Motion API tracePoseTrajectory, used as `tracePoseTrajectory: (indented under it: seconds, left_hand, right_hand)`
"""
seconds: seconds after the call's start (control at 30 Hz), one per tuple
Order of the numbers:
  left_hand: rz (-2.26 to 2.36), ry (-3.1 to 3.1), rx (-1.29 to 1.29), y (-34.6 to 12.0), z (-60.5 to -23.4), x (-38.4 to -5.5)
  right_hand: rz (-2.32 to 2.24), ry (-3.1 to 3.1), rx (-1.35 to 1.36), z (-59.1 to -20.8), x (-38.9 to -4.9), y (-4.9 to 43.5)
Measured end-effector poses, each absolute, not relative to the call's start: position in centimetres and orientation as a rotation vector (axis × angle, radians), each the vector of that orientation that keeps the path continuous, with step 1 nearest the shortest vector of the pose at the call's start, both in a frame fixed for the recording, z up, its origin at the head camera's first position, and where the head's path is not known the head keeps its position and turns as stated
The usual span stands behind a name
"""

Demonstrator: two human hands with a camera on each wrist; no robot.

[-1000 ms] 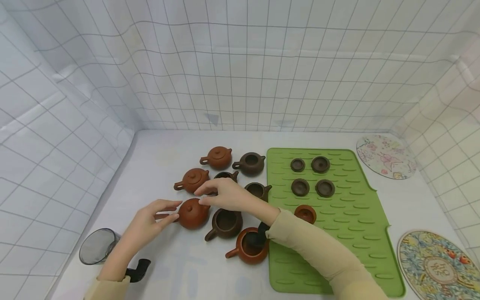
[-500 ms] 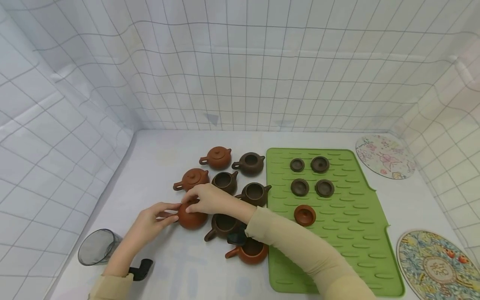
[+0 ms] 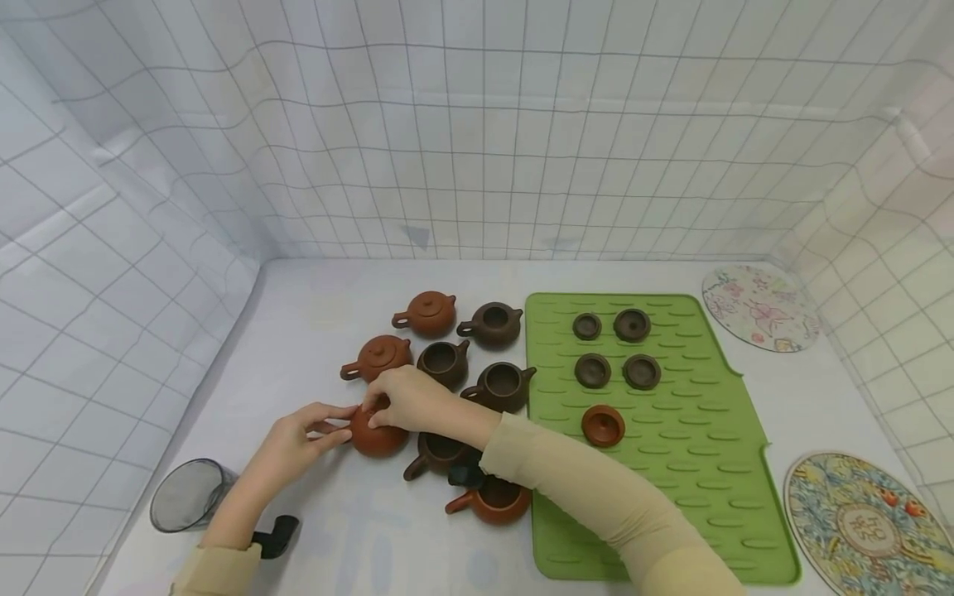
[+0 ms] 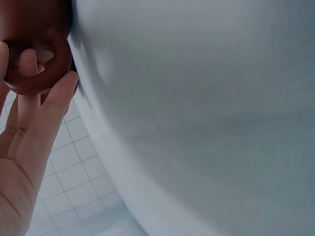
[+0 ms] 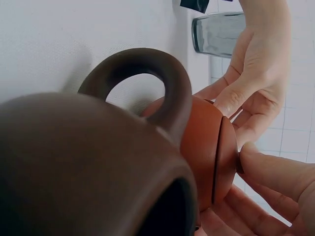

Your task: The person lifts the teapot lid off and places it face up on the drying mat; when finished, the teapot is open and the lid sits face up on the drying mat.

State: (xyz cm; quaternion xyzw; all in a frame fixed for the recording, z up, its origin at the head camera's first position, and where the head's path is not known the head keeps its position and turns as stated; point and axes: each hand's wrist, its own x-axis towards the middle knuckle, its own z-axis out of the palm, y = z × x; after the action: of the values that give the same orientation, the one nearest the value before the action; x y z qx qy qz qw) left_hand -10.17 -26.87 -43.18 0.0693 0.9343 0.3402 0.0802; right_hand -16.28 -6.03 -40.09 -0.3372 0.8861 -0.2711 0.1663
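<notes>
A reddish-brown clay teapot (image 3: 380, 445) stands at the left of the group, its lid (image 5: 226, 162) seated on top. My left hand (image 3: 294, 443) pinches the teapot's side handle (image 4: 58, 66); in the left wrist view one finger pokes into its loop. From the right, my right hand (image 3: 417, 403) reaches over and pinches the lid's knob (image 5: 239, 163) between thumb and fingers. A dark brown teapot (image 5: 88, 167) without a lid fills the right wrist view's foreground, beneath my right forearm in the head view.
Two lidded reddish teapots (image 3: 432, 316) and several lidless ones (image 3: 498, 338) stand around. On the green mat (image 3: 715, 463) rest several dark lids (image 3: 642, 372) and one reddish lid (image 3: 603, 425). A glass (image 3: 182, 497) is at left, round patterned mats (image 3: 868, 530) at right.
My right hand has come left and down from above the teapots to the lid's knob. My left hand stays at the handle.
</notes>
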Motion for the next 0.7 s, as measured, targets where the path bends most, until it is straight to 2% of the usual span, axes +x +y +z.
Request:
tracePoseTrajectory:
  seconds: [0.33, 0.7]
  left_hand:
    - [1.013, 2.776, 0.201, -27.0, -43.3, -10.3]
    - [0.983, 2.778, 0.196, -26.9, -43.1, -10.3]
  right_hand:
    - [-0.786, 2.537, -0.956, -40.3, -16.3, -6.0]
    - [-1.027, 2.438, -0.842, -40.5, -16.7, -4.7]
